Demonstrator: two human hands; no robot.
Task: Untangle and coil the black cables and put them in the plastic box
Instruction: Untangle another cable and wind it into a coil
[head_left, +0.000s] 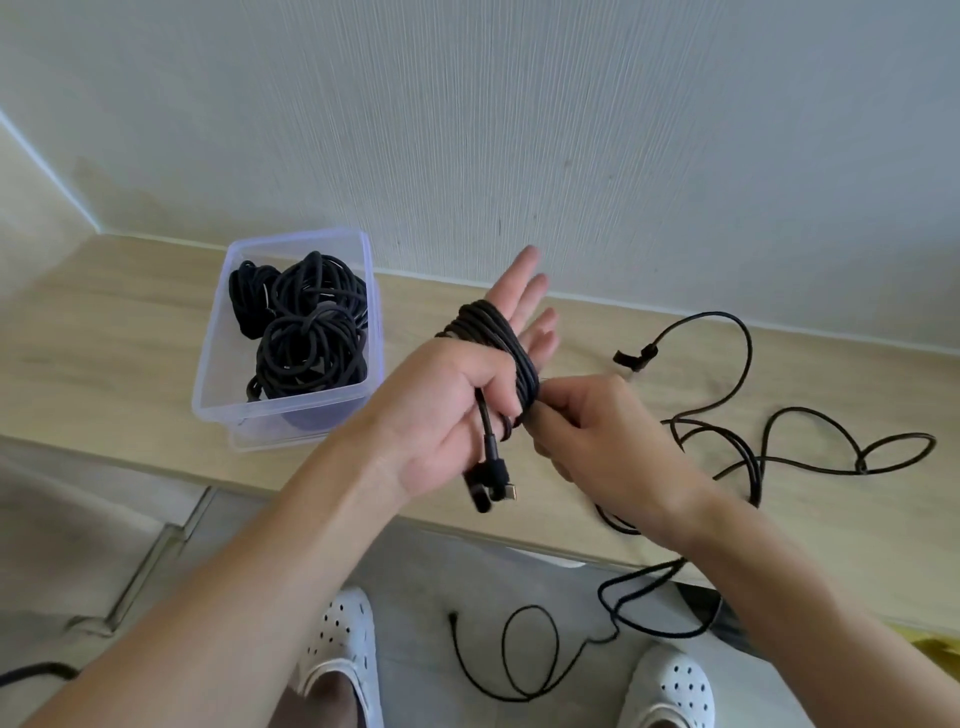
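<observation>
A black cable coil (498, 338) is wound several times around the palm of my left hand (457, 395), whose fingers point up and away. Its plug end (493, 483) hangs below the thumb, which pins the cable. My right hand (587, 431) pinches the cable at the coil's lower right edge. The loose rest of the black cable (737, 457) trails right across the wooden shelf and drops over the edge to the floor (524, 654). The clear plastic box (223, 374) stands at the left, holding coiled black cables (306, 327).
The light wooden shelf (104, 353) runs along a white wall (519, 130). A cable strap end (634, 358) lies at the right of my hands. Below are my two white perforated shoes (343, 649) on a grey floor. Another dark cable (36, 673) shows at the bottom left.
</observation>
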